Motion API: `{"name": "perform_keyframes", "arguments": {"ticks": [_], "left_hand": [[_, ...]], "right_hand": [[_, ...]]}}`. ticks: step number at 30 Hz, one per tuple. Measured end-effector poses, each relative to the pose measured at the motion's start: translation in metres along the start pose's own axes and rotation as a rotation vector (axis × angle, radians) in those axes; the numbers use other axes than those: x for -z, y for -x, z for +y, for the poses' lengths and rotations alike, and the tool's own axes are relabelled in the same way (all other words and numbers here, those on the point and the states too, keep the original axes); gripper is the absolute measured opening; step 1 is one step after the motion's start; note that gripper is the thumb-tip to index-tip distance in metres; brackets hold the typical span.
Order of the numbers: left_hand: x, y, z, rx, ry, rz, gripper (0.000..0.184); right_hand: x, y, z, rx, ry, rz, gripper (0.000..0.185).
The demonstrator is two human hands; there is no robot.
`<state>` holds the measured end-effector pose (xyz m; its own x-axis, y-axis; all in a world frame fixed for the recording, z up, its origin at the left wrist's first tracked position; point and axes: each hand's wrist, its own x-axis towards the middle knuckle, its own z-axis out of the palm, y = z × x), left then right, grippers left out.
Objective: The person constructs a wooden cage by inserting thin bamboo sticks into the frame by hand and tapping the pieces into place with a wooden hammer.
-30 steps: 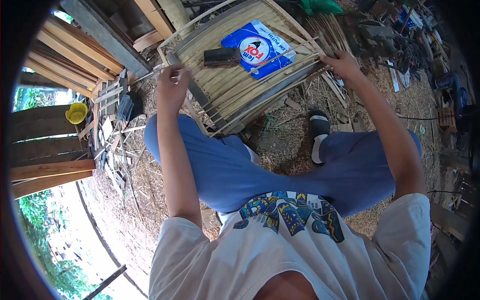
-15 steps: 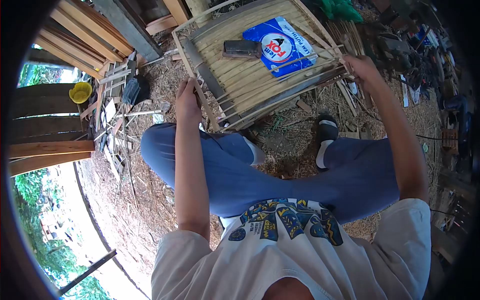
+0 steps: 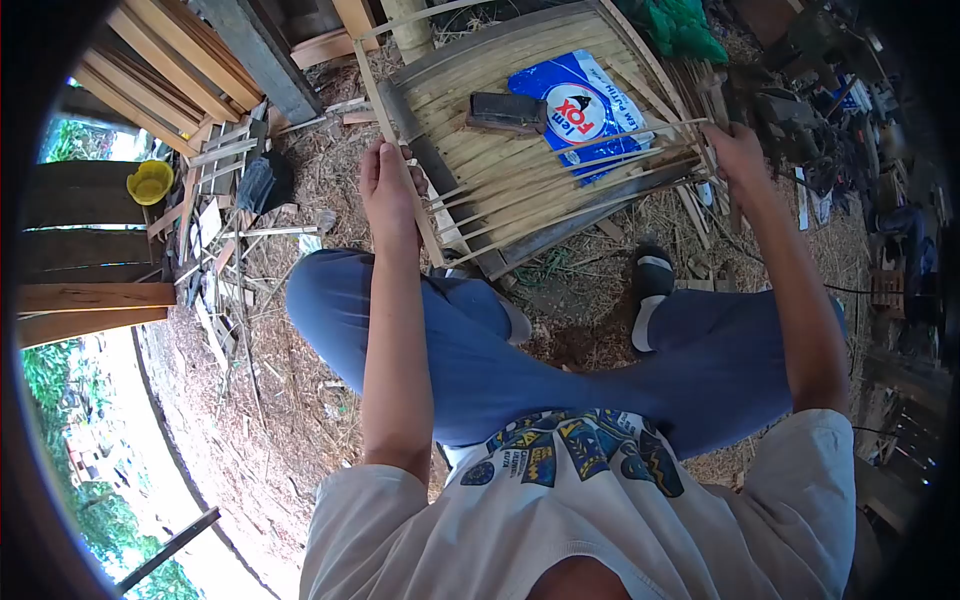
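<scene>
Both hands hold a light wooden frame (image 3: 372, 92) with thin slats across its near end. My left hand (image 3: 390, 198) is closed around the frame's left bar, with fingertips showing past the bar. At the near right corner, my right hand (image 3: 738, 158) grips the frame's right side; its fingers are partly hidden. Beneath the frame lies a slatted bamboo panel (image 3: 450, 105) with dark edge strips. On that panel rest a blue and white glue bag (image 3: 570, 88) marked "lem FOX" and a dark rectangular block (image 3: 500, 112), which touches the bag's left side.
Wood scraps (image 3: 215, 235) and shavings cover the ground to the left. A yellow bowl-like object (image 3: 151, 183) sits by dark boards. Long planks (image 3: 150, 70) lean at upper left. Green plastic (image 3: 685, 30) lies beyond the panel, and dark clutter (image 3: 800, 100) fills the right side.
The held frame has shifted and tilted slightly, its left bar now further right. My left hand has turned a little, still on that bar. The view has also moved slightly.
</scene>
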<state>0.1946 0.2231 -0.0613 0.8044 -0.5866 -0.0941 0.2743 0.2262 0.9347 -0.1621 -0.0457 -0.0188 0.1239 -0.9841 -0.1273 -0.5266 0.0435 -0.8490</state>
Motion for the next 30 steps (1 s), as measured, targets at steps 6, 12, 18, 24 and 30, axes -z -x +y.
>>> {"name": "perform_keyframes", "arguments": {"ticks": [6,12,18,24,30], "left_hand": [[0.003,-0.006,-0.009,-0.065,-0.125,0.045,0.029],[0.006,-0.014,-0.015,-0.127,-0.248,0.078,0.029],[0.006,-0.015,-0.009,-0.117,-0.388,0.095,0.027],[0.000,-0.015,0.005,-0.125,-0.271,0.053,0.021],[-0.011,-0.004,0.020,-0.050,-0.229,0.027,0.032]], "right_hand": [[-0.011,0.002,-0.002,0.404,0.125,-0.022,0.032],[0.001,0.025,-0.045,0.083,-0.049,-0.114,0.028],[0.044,-0.011,-0.027,-0.011,-0.089,-0.030,0.026],[0.035,-0.025,0.010,-0.146,-0.079,-0.157,0.032],[0.017,-0.009,0.001,-0.260,-0.251,-0.207,0.042]]}}
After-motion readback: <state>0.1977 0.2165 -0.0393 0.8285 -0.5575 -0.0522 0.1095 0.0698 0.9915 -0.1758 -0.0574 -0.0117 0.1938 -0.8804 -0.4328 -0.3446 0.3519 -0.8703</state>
